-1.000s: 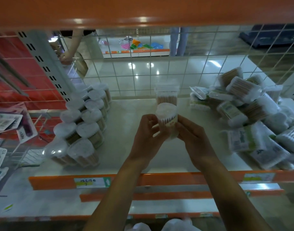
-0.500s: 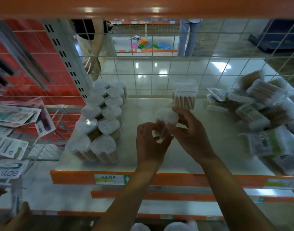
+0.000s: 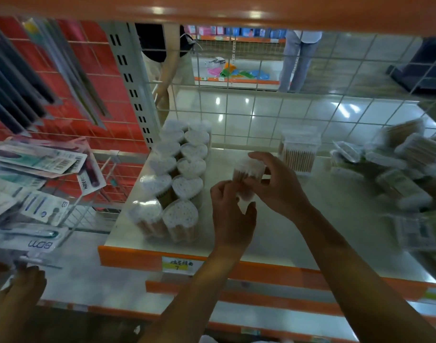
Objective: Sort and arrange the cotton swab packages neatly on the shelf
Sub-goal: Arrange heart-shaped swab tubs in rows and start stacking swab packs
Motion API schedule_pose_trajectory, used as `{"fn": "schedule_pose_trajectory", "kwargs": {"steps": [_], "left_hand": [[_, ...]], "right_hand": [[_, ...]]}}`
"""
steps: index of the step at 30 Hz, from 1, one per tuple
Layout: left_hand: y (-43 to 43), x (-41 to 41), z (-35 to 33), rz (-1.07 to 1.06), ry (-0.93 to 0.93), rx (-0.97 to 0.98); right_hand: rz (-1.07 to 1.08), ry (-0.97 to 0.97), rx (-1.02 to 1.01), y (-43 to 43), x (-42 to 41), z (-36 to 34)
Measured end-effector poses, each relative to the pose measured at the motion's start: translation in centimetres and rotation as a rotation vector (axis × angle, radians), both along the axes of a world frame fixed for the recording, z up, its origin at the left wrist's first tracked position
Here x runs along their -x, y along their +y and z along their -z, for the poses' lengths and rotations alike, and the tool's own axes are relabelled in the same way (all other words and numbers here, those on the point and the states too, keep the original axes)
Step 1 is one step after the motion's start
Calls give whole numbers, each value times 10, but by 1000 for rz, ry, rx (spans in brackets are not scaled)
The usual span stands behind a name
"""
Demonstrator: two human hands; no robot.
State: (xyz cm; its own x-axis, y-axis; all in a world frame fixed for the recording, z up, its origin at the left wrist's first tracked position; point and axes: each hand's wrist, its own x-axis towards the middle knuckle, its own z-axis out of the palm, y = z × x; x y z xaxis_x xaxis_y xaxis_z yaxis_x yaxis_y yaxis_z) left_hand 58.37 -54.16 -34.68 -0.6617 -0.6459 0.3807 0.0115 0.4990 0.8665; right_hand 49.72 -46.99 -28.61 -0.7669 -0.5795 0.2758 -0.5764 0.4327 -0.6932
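Both hands hold one swab tub (image 3: 248, 170) above the shelf (image 3: 298, 233): the right hand (image 3: 279, 191) curls over its lid, the left hand (image 3: 233, 219) pinches its base. Best to square it upright (matching the heart-lidded rows (image 3: 184, 169) just left) and set it flush beside them

Two arms show from the bottom edge, bare all the way up to the hands. The left forearm (image 3: 192, 293) and right forearm (image 3: 348, 263) are long and thin, with narrow wrists. The left hand (image 3: 233, 219) and right hand (image 3: 276, 186) are bare too, and a bit blurry.
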Motion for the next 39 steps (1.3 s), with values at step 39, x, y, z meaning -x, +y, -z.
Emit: {"fn": "schedule_pose_trajectory", "kwargs": {"steps": [39], "left_hand": [[-14,19,5,-45,-168,-39]], "right_hand": [[79,171,-152,-95,51,29]]}}
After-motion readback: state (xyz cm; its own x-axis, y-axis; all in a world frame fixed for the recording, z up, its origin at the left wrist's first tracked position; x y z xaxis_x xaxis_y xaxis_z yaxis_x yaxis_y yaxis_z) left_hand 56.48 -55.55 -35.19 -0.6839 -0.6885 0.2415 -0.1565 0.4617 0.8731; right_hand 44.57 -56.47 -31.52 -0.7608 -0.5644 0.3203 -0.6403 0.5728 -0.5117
